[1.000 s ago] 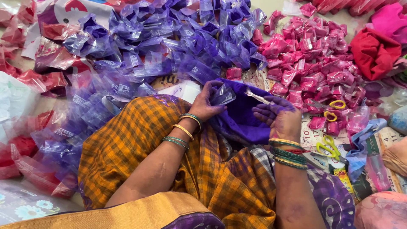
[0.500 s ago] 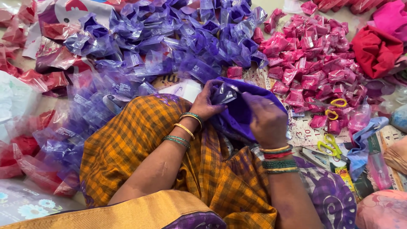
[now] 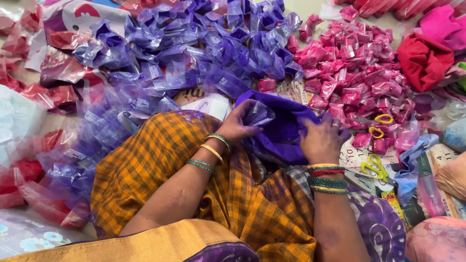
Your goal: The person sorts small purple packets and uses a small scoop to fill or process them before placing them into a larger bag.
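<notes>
Hands packing purple cloth into a clear packet

On the lap, the left hand [image 3: 236, 127] pinches a clear plastic packet [image 3: 257, 114]; the right hand [image 3: 320, 140], fingers curled, presses purple cloth [image 3: 281, 131] beside it. Filled purple packets [image 3: 194, 53] lie beyond.

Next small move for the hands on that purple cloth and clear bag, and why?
Probably slide the purple cloth into the clear plastic bag. The left hand pinches the bag right at the cloth's edge, the right hand presses on the cloth, and a pile of bagged purple packets lies beyond.
</notes>
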